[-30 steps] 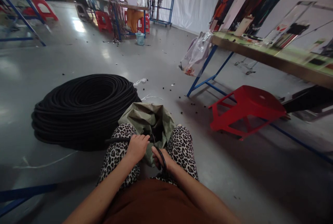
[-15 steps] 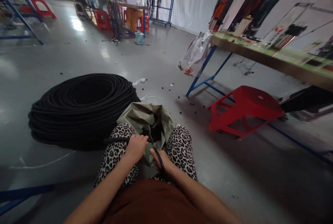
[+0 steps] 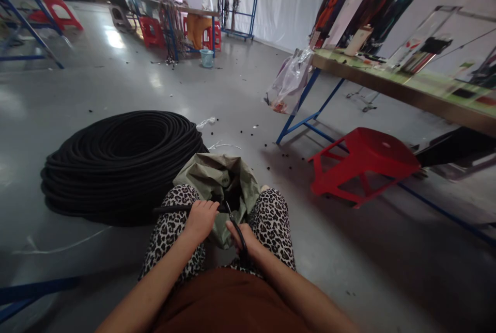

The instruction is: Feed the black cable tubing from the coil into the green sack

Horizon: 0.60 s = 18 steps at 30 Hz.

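My left hand (image 3: pixel 202 218) is wrapped round a black cord (image 3: pixel 170 209), which lies across my left knee with its end pointing right. In my right hand (image 3: pixel 242 236) is a pair of scissors (image 3: pixel 242 242) with dark handles; the blades stand beside the cord's right end, and whether they touch it I cannot tell. Below both hands an open greenish sack (image 3: pixel 194 170) sits between my knees, its inside dark. To the left, a big coil of black cord (image 3: pixel 116 168) lies on the floor.
A red stool (image 3: pixel 382 149) stands at right under a workbench (image 3: pixel 387 77) with blue legs. A clear plastic bag (image 3: pixel 290 80) hangs from the bench corner. Small black bits and white string (image 3: pixel 225 145) lie on the floor. People sit at far tables.
The scissors and my right hand have shifted slightly right, away from my left hand. My left hand keeps its grip on the cord, and the view has tilted a little.
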### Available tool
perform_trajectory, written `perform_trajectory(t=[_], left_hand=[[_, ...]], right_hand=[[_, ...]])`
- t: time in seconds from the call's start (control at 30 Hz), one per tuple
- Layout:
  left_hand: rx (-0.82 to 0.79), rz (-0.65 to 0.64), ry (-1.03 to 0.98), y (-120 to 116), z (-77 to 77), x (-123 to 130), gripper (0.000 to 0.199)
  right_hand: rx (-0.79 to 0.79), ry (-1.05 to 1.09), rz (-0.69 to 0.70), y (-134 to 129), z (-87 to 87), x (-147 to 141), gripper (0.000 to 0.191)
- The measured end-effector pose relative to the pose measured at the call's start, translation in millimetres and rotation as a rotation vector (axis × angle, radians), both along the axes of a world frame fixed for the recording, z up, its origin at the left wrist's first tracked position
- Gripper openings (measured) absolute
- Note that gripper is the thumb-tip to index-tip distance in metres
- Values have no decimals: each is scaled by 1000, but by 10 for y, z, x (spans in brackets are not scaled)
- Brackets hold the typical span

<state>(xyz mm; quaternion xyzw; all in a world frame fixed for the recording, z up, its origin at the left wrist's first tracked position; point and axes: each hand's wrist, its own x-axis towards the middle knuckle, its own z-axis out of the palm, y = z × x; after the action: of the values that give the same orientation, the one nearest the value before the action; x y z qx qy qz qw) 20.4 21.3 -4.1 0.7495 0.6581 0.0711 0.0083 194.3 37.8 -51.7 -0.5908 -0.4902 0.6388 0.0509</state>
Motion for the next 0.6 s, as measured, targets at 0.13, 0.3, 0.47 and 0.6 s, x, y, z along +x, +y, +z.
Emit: perform_trajectory(t=[0.13,0.3,0.47,0.6], left_hand=[[22,3,-18,-10,-8,-6,27],[57,1,-40,-25,14,-10,26],[83,1,-51,-32,24,-9,26],[92,1,-60,-32,-6,-19,27]], right_hand=[[-101,53,-78,10,-6,-18,50],[-149,109,-61,7,-104,-30,42],[-45,72,18,31,-132,1,42],[37,16,30,70,-208,21,48]])
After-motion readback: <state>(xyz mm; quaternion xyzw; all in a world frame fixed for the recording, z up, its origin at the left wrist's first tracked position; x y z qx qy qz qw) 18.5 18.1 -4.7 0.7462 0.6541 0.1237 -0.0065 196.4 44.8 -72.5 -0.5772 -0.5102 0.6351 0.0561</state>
